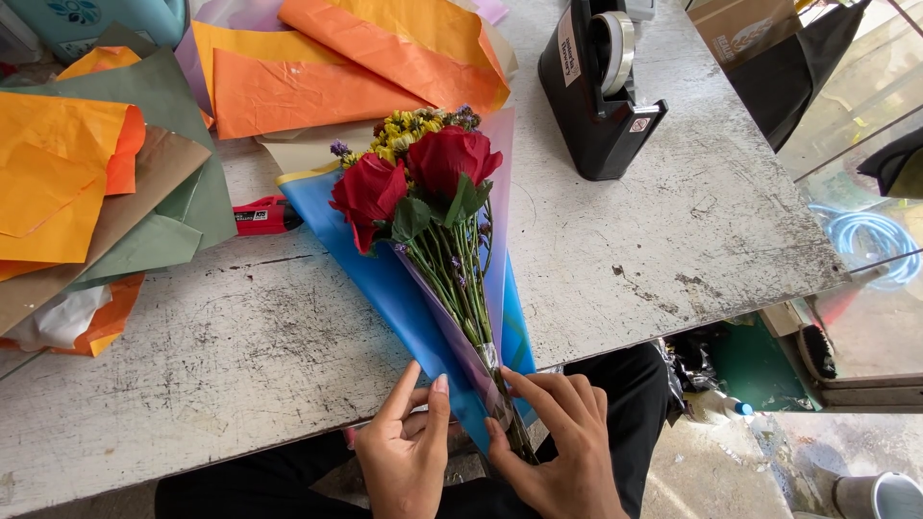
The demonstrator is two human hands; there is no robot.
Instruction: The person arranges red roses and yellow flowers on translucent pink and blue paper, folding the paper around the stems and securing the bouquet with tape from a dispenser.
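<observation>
A bouquet with two red roses [413, 178], small yellow and purple flowers and green stems lies on blue and lilac wrapping paper [385, 279] on a worn white table [221, 336]. My left hand [404, 452] rests with spread fingers on the blue paper's lower edge at the table's front. My right hand [558, 442] presses the paper against the stem ends [495, 384], thumb and fingers around the wrap's narrow base. Both hands touch the wrapping just over the table edge.
Orange, yellow, green and brown paper sheets [106, 173] pile at the left and back. A black tape dispenser [601, 86] stands at the back right. A red tool [264, 216] lies left of the bouquet. The floor and a blue hose [875, 240] show right of the table.
</observation>
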